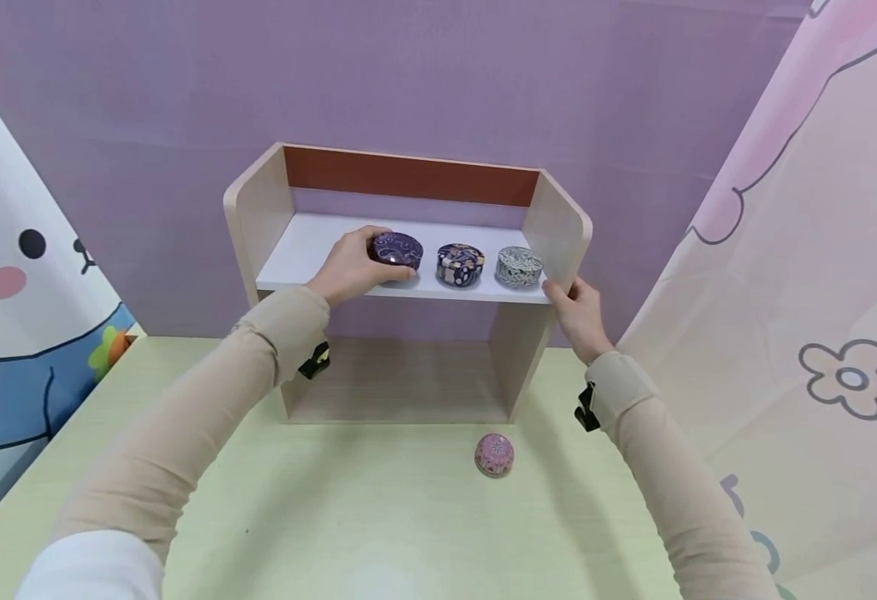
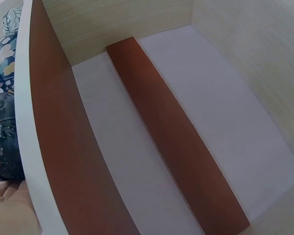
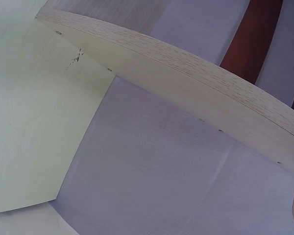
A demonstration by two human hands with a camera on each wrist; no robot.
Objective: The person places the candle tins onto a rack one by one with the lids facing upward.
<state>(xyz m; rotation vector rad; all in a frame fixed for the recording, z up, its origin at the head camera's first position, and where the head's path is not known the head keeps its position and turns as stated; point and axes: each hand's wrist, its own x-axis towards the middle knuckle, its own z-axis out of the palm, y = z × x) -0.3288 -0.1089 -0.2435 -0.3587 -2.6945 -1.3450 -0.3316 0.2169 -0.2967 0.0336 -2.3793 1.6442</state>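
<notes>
My left hand [image 1: 350, 265] grips a round dark purple patterned tin [image 1: 398, 250] on the white upper board of a small wooden shelf [image 1: 299, 250]. Its thumb lies along the tin's front and its fingers reach behind. To the right stand a navy floral tin [image 1: 460, 265] and a pale tin with dark leaf patterns [image 1: 518, 267]. My right hand [image 1: 583, 319] holds the front edge of the shelf's right side panel, beside the pale tin. In the left wrist view the dark tin [image 2: 4, 139] shows behind the board's edge; the right wrist view catches the side panel [image 3: 186, 73].
A pink patterned tin [image 1: 494, 455] sits on the light table [image 1: 378, 517] before the shelf's right front corner. Behind the shelf hangs a purple backdrop [image 1: 438, 75]. Printed curtains [image 1: 799, 292] flank the table. The shelf's lower compartment [image 1: 401, 379] opens toward me.
</notes>
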